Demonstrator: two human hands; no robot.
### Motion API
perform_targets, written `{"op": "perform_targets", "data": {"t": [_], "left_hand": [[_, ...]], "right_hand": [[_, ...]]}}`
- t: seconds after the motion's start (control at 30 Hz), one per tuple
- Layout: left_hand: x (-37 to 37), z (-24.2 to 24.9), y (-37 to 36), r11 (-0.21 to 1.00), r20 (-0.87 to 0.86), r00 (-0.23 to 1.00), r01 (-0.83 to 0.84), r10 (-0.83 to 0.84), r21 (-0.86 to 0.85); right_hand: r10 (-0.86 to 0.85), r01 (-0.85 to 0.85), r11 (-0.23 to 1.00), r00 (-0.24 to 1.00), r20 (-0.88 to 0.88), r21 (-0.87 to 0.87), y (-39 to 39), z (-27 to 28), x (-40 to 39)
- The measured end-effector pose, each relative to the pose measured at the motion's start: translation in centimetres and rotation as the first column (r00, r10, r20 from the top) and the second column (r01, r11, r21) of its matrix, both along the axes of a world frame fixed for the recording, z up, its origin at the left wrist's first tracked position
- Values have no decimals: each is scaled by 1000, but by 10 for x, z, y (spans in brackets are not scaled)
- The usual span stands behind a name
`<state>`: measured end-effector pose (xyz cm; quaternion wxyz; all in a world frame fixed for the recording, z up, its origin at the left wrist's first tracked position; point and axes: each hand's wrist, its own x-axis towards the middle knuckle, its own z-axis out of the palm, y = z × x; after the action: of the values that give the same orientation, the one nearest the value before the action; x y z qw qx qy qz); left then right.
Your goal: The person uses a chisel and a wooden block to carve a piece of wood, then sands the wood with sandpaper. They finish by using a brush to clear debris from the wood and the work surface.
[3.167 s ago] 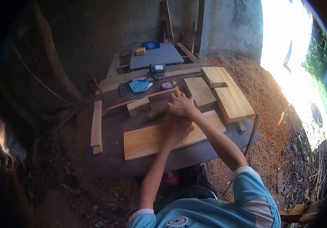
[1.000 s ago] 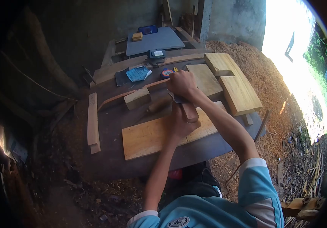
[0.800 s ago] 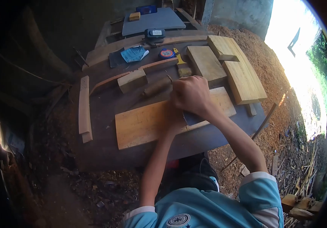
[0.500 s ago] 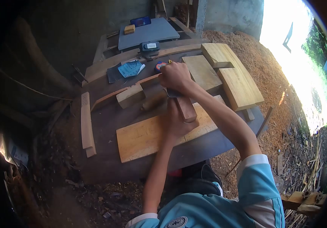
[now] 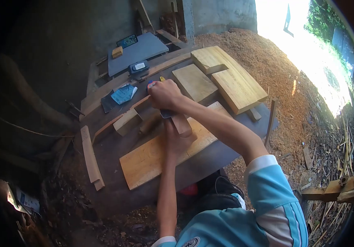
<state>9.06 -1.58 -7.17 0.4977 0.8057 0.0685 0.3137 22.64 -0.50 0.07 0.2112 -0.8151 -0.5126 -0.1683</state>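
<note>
My left hand is closed around a small reddish-brown wooden block, which slants up and away from me above a yellowish board. At the block's far end, my right hand is clenched over a dark flat piece that looks like sandpaper; its edge shows below the fist and lies against the block. Most of that piece is hidden by the fingers. Just behind the right hand is a tape measure, partly covered.
Thick wooden blocks lie at the table's right. Blue-backed sandpaper and a black device sit farther back. A notched wood strip is at the left edge. A phone stands on a grey board. Sawdust is heaped behind.
My view has turned, so the table and its things appear farther left. Both hands keep hold at the block, and the right fist sits slightly nearer to the block's near end.
</note>
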Motion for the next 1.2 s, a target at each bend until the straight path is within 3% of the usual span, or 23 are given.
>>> {"op": "perform_targets", "data": {"t": [0.07,0.1,0.2,0.23,0.37,0.43,0.53,0.63,0.7,0.8,0.83,0.93,1.03,1.07,1.13,1.17,1.2], "left_hand": [[6,-9,-3,997,82,997,8,-14,76],[7,-29,7,997,-58,995,80,-79,5],[0,-10,5,993,-491,864,106,-115,-47],[-11,-11,-9,1000,-166,986,-20,18,-7],[-7,-32,7,999,-332,942,41,-49,-31],[-2,6,1,988,-425,892,118,-151,-103],[8,-6,-3,998,66,996,56,-55,-4],[9,-1,0,997,11,999,40,-41,70],[4,-6,1,999,-98,995,21,-17,49],[2,1,2,993,-278,954,114,-115,-21],[-3,1,-4,998,-169,984,60,-60,-7],[3,-9,0,990,-82,989,125,-120,63],[-6,6,7,968,-216,946,250,-241,16],[-3,4,8,976,-152,964,217,-217,-19],[5,-3,3,982,-36,984,173,-176,-72],[6,-6,1,995,-56,997,65,-61,71],[2,1,2,990,-40,992,124,-121,74]], "right_hand": [[2,-2,1000,1000,-30,-4,-15,-1,-5],[66,-66,998,998,4,6,-15,-9,-5],[208,-207,978,977,-49,27,-54,3,-44],[237,-234,971,970,-51,46,-67,4,-56],[263,-264,964,964,-26,-36,-62,6,-58],[171,-171,983,985,0,-71,-39,6,-31],[106,-104,994,991,76,-31,-15,-1,1],[70,-70,997,997,-13,-12,-18,-1,0],[88,-90,995,995,-44,-45,-34,0,-14],[110,-114,993,990,-88,-34,-69,6,-45],[111,-113,993,989,-99,-17,-77,4,-52],[136,-131,990,986,-96,56,-85,-4,-58],[96,-99,994,994,-57,-51,-66,5,-50],[78,-80,995,996,-37,-62,-60,5,-45],[-53,51,998,996,66,40,-36,-3,-3],[-98,96,995,994,47,37,-25,-10,22],[-139,137,989,989,40,47,-15,-17,47]]}}
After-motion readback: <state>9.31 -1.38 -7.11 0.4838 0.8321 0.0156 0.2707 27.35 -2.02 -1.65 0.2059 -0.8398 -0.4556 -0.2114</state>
